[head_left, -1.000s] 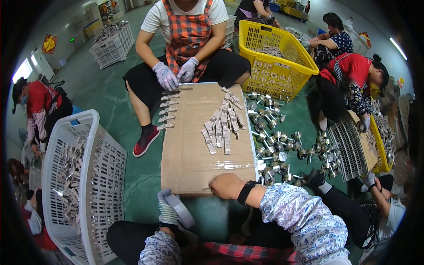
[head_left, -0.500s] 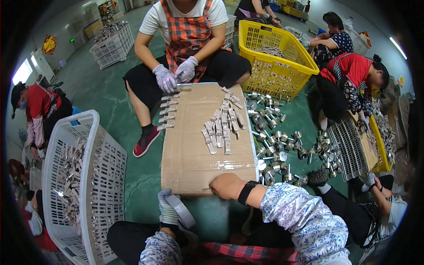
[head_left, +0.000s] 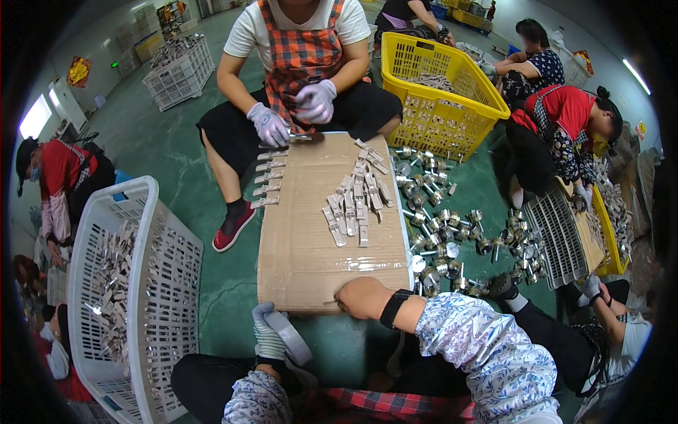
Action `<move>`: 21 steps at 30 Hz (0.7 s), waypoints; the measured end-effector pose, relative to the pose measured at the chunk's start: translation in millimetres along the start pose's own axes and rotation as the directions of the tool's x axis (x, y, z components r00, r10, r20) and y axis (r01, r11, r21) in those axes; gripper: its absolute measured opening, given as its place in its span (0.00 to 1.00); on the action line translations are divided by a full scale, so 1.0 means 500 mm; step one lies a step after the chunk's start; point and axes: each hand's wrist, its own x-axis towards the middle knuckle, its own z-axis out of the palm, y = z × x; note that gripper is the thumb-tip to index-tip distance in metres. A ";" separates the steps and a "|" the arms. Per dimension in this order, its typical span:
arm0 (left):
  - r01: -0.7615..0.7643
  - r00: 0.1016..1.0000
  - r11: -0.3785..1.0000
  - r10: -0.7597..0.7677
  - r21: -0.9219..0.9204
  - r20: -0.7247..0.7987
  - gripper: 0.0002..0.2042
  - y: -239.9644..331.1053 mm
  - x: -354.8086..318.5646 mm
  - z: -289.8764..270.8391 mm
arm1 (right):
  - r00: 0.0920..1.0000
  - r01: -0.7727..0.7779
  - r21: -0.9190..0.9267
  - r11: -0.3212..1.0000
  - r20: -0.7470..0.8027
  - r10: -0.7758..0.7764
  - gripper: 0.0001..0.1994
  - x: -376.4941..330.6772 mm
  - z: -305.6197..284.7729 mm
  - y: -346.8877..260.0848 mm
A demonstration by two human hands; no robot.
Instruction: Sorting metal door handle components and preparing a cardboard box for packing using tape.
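My left hand [head_left: 267,331], in a striped knit glove, is closed round a pale grey roll of tape [head_left: 289,338], held just below the near left corner of a cardboard-topped board [head_left: 311,261]. My bare right hand [head_left: 361,297] rests at the board's near edge with its fingers curled in. Whatever its fingertips pinch is hidden or too small to name. Farther up on the cardboard lies a loose pile of flat beige metal pieces [head_left: 351,201]. Several similar pieces [head_left: 268,177] stick out in a row along the left edge.
Across the board sits a person whose gloved hand [head_left: 270,126] holds a flat metal tool [head_left: 307,136]. A white basket [head_left: 152,283] of parts stands left, a yellow basket [head_left: 452,99] behind right. Round metal fittings [head_left: 445,233] cover the floor beside the board. Other people work around.
The person opposite has lifted one gloved hand away from the other, and the flat metal tool now lies farther right across the board's far edge. My hands have stayed in place.
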 end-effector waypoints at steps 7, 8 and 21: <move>-0.004 1.000 1.000 0.003 0.009 0.026 0.15 0.002 -0.002 -0.001 | 1.000 -0.010 0.005 1.000 0.026 0.010 0.08 0.001 -0.001 -0.001; 0.000 1.000 1.000 0.000 0.008 0.026 0.15 0.003 -0.003 0.000 | 1.000 -0.011 0.005 1.000 0.026 0.011 0.08 0.001 -0.001 -0.001; 0.015 1.000 1.000 -0.015 -0.019 0.009 0.14 0.009 -0.010 0.012 | 1.000 -0.005 0.009 1.000 0.010 0.005 0.07 0.003 0.002 0.001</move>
